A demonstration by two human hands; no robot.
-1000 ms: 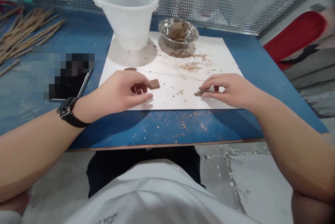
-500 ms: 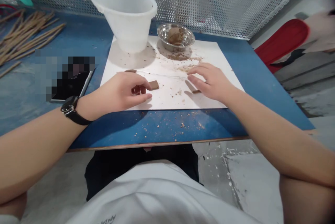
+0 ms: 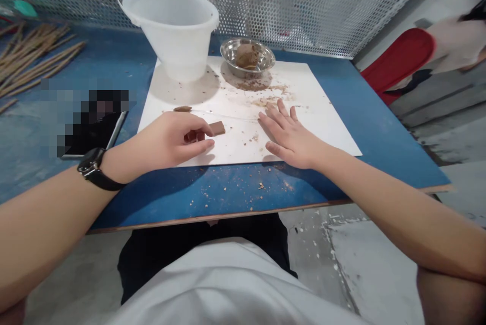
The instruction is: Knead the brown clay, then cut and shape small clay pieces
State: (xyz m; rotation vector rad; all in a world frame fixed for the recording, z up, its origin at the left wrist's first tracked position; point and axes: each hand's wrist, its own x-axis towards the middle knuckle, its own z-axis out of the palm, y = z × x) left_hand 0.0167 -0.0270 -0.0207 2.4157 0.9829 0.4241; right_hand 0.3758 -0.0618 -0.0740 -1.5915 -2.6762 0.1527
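My left hand (image 3: pixel 176 137) hovers low over the left part of the white board (image 3: pixel 326 127), fingers curled and thumb apart, with nothing seen between them. By its index fingertip lies a small flat brown piece (image 3: pixel 217 128), which looks like clay. A second brown piece (image 3: pixel 183 109), longer and narrow, lies behind the knuckles, and a thin pale wire (image 3: pixel 228 115) runs from it towards my right hand. My right hand (image 3: pixel 288 137) is palm down on the board, fingers spread. What is under the palm is hidden.
A white bucket (image 3: pixel 182 51) and a steel bowl (image 3: pixel 230 59) holding a brown lump (image 3: pixel 248 55) stand at the back. Crumbs (image 3: pixel 261 186) dot the board and blue table (image 3: pixel 395 158). Sticks (image 3: pixel 38 56) and a dark, partly blurred device (image 3: pixel 93 132) lie left. Perforated metal mesh (image 3: pixel 288 1) rises behind.
My right hand has gone from bent fingers above a thin brown strip to lying flat and spread, covering that strip. My left hand keeps its pose. The whole view has shifted slightly.
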